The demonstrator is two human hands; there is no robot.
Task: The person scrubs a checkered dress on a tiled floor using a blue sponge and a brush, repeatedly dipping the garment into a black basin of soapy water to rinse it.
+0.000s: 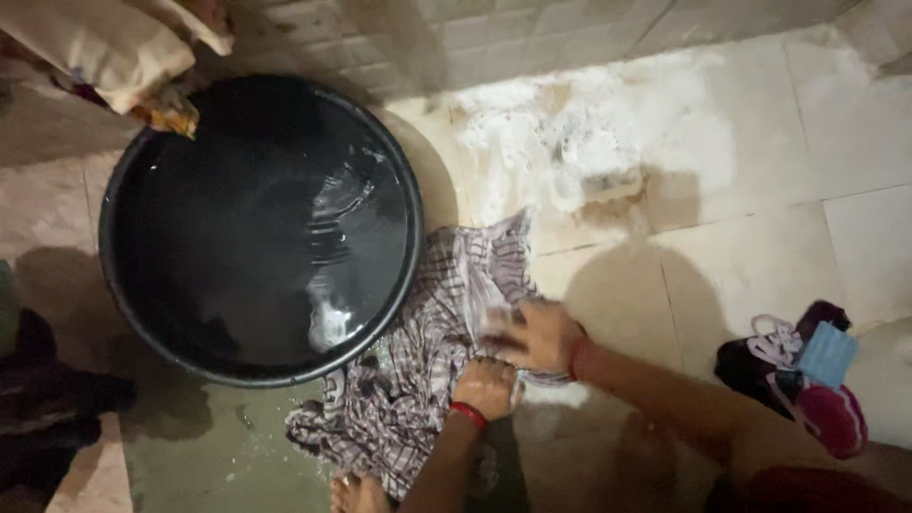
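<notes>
Left hand [487,388] balled into a fist, fingers curled tight and clamped on a bunch of the checked cloth [418,380], knuckles facing up and pressing it to the floor. Red band on that wrist. Right hand [540,335] just beside and above the left, reaching leftwards across the cloth; it is motion-blurred, fingers [503,328] look stretched out flat and lying close together on the fabric, palm down, but whether they pinch any of it I cannot tell. Red band at this wrist too.

Cloth is wet, crumpled, purple-and-white checks, lying on the tiled floor [741,266] right against the lower right rim of the black tub [410,237], partly tucked against it. Long axis runs diagonally, from upper right near the soapy patch down to lower left near a bare foot [356,494]. Upper end points toward the foam.

Tub is round, full of dark water with ripples. White soap foam [589,142] spread on the tiles above the hands, apart from them. At far right a small heap of dark and pink clothes with a blue face mask [826,351] on top, well apart from the hands. Beige cloth [114,43] hangs over the tub's upper left edge. Dark clothes [47,399] at left edge.
</notes>
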